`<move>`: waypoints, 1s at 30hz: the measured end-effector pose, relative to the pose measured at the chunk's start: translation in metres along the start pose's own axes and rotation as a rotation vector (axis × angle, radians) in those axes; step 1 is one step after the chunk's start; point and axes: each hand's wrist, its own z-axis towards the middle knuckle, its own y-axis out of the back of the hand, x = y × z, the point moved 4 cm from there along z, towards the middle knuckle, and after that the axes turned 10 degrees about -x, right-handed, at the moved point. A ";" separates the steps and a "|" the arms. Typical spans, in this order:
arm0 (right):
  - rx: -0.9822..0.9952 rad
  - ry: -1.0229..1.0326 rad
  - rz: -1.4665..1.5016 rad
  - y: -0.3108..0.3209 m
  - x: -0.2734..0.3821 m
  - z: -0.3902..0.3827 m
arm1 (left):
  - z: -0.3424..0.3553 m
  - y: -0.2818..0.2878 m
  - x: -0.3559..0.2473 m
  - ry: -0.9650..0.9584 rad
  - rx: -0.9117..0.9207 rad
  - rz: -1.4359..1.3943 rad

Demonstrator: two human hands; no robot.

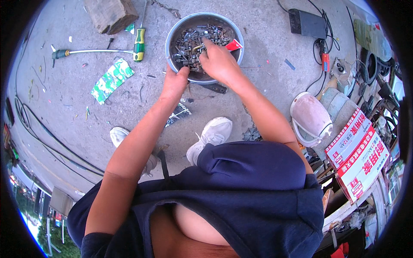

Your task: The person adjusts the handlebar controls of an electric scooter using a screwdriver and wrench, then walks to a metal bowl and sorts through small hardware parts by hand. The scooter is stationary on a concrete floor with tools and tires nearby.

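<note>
A round metal bowl [204, 19] sits on the concrete floor in front of me, holding a heap of loose screws, bolts and other small metal parts [187, 39]. My left hand [174, 81] is closed on the bowl's near left rim, its thumb over the inside edge. Into the heap reaches my right hand [220, 63], index finger stretched out and thumb apart from it; its other fingers are partly hidden. A red and white scrap [233, 45] rests by the bowl's right rim, beside my right hand.
Left of the bowl lie a green-and-yellow-handled screwdriver [139, 45], a long metal rod tool [99, 51], a green-white wrapper [112, 81] and a wooden block [112, 16]. To the right are a black power adapter [307, 23], a pinkish container [307, 114] and a red-white box [359, 150].
</note>
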 end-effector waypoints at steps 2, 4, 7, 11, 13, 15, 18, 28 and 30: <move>-0.043 -0.059 0.010 0.000 -0.008 0.007 | -0.004 -0.002 -0.005 0.015 -0.009 -0.005; -0.027 -0.013 0.007 -0.003 -0.007 0.011 | -0.006 -0.003 -0.007 0.027 -0.010 -0.012; 0.089 0.083 0.032 -0.009 -0.001 0.012 | 0.002 0.000 0.003 -0.016 -0.005 -0.002; 0.177 0.182 0.110 -0.007 0.006 -0.003 | 0.000 -0.001 0.001 0.002 -0.002 -0.005; 0.179 0.170 0.093 -0.002 0.006 -0.009 | -0.002 -0.001 -0.001 0.021 -0.016 -0.016; 0.100 0.093 0.001 0.008 0.001 -0.010 | -0.003 -0.001 -0.001 0.022 -0.016 -0.022; 0.051 -0.016 -0.082 0.021 0.002 -0.010 | -0.002 -0.001 -0.002 0.005 -0.001 -0.017; -0.046 0.145 -0.204 0.001 -0.013 0.016 | 0.003 0.000 0.005 0.009 -0.014 0.010; -0.061 0.162 -0.186 0.000 -0.013 0.016 | 0.002 0.000 0.004 0.021 -0.021 0.020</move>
